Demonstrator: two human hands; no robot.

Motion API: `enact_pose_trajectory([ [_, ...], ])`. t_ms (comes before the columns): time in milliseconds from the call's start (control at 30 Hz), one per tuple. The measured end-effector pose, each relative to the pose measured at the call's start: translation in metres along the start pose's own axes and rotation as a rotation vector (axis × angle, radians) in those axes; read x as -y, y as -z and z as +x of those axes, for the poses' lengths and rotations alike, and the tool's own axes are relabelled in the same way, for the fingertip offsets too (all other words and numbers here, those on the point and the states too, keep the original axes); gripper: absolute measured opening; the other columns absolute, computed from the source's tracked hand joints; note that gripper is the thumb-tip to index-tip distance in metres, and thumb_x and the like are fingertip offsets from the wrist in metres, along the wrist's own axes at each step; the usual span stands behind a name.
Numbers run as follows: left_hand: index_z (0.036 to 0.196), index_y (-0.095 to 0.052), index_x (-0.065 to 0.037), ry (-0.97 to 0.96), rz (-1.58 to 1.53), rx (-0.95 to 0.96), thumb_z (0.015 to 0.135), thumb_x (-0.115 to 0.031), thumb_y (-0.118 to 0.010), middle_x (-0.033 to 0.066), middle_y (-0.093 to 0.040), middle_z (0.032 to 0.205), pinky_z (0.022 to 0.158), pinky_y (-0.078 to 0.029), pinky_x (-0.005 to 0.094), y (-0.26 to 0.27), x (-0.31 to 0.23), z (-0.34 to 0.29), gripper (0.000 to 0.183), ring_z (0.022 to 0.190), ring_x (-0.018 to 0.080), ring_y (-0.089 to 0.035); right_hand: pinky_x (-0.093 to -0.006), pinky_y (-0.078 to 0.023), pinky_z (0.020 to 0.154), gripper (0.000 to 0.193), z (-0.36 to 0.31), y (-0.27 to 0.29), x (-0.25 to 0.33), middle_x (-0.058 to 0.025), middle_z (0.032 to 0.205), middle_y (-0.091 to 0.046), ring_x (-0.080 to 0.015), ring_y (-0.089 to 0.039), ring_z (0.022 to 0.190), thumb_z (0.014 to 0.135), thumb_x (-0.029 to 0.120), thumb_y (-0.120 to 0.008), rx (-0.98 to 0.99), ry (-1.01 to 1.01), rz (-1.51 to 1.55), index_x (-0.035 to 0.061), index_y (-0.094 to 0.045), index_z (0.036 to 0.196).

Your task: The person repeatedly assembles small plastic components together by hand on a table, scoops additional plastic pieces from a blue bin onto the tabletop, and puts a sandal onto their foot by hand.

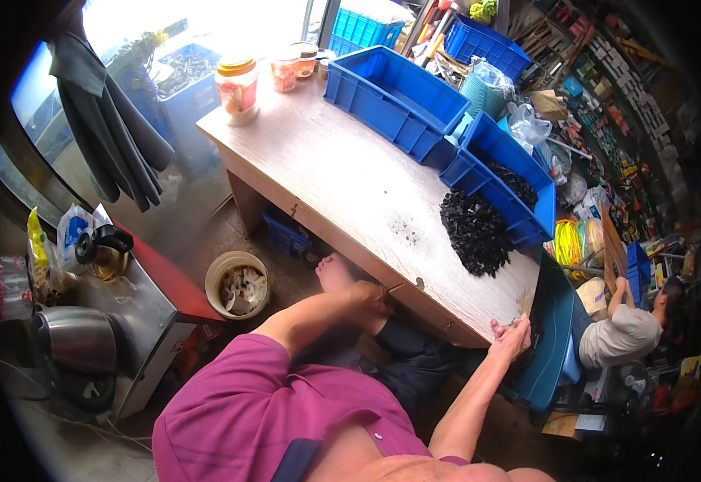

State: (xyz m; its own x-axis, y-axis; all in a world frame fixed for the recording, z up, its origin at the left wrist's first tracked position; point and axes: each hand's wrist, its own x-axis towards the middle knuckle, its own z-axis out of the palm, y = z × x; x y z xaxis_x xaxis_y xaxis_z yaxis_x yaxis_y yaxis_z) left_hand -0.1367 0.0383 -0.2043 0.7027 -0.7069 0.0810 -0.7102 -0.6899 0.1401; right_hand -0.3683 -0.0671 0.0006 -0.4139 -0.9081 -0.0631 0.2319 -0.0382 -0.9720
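My left hand (373, 300) is closed beside the front edge of the wooden table (310, 153), above my lap. A thin tan sliver shows at its fingertips, too small to name. My right hand (511, 338) is at the table's near right corner, fingers curled together; whatever they hold is hidden. A heap of small black pieces (476, 233) lies on the tabletop beyond my right hand. Behind the heap, a blue crate (537, 229) holds more black pieces. Another blue crate (391, 100) stands at the table's back edge.
A dark teal bin (550, 337) stands against the table's right end. On the floor at left is a bucket with waste (214, 277), near a cabinet carrying a metal kettle (81, 341). Jars (238, 88) stand at the far left corner. A person (624, 333) sits at right, near crowded shelves.
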Motion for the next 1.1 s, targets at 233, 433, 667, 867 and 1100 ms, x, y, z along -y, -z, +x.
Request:
enact_pose_trajectory([
  [233, 0.061, -0.066, -0.013, 0.213, 0.234, -0.205, 0.064, -0.038, -0.071, 0.0100, -0.064, 0.066, 0.059, -0.049, 0.0392, -0.008, -0.017, -0.007, 0.025, 0.065, 0.0301, -0.064, -0.0393, -0.054, 0.048, 0.029, 0.004, 0.003, 0.004, -0.0043, 0.057, -0.043, -0.0146, -0.037, 0.036, 0.089, 0.031, -0.062, 0.049, -0.073, -0.108, 0.0058, -0.052, 0.079],
  [433, 0.056, -0.060, -0.014, 0.003, -0.098, 0.011, 0.063, -0.033, -0.069, 0.0088, -0.059, 0.060, 0.056, -0.046, 0.0389, -0.037, 0.009, 0.005, 0.023, 0.061, 0.0275, -0.060, -0.0388, -0.052, 0.047, 0.030, 0.003, 0.001, -0.001, -0.0045, 0.057, -0.042, -0.0143, -0.038, 0.036, 0.089, 0.032, -0.063, 0.132, -0.033, -0.130, 0.0057, -0.052, 0.080],
  [667, 0.055, -0.058, -0.016, 0.221, -0.130, -0.199, 0.063, -0.026, -0.067, 0.0078, -0.058, 0.064, 0.057, -0.045, 0.0366, -0.091, -0.012, -0.006, 0.016, 0.067, 0.0256, -0.060, -0.0382, -0.050, 0.045, 0.030, -0.010, -0.017, 0.003, -0.0041, 0.066, -0.044, -0.0139, -0.036, 0.038, 0.087, 0.033, -0.064, 0.154, -0.035, -0.140, 0.0067, -0.051, 0.083],
  [867, 0.058, -0.056, -0.015, 0.017, -0.347, -0.395, 0.061, -0.017, -0.063, 0.0079, -0.058, 0.064, 0.058, -0.045, 0.0362, -0.052, -0.007, -0.003, 0.008, 0.064, 0.0280, -0.058, -0.0388, -0.055, 0.050, 0.032, 0.002, 0.001, 0.001, -0.0037, 0.058, -0.039, -0.0146, -0.036, 0.038, 0.086, 0.035, -0.064, 0.084, -0.007, -0.109, 0.0064, -0.051, 0.082],
  [1100, 0.056, -0.054, -0.015, 0.121, 0.217, -0.385, 0.057, -0.030, -0.066, 0.0072, -0.056, 0.061, 0.058, -0.043, 0.0383, -0.011, -0.031, -0.023, 0.018, 0.063, 0.0282, -0.057, -0.0365, -0.055, 0.046, 0.033, -0.004, 0.011, 0.009, -0.0040, 0.059, -0.042, -0.0141, -0.036, 0.037, 0.088, 0.035, -0.062, -0.005, -0.001, -0.094, 0.0042, -0.051, 0.084],
])
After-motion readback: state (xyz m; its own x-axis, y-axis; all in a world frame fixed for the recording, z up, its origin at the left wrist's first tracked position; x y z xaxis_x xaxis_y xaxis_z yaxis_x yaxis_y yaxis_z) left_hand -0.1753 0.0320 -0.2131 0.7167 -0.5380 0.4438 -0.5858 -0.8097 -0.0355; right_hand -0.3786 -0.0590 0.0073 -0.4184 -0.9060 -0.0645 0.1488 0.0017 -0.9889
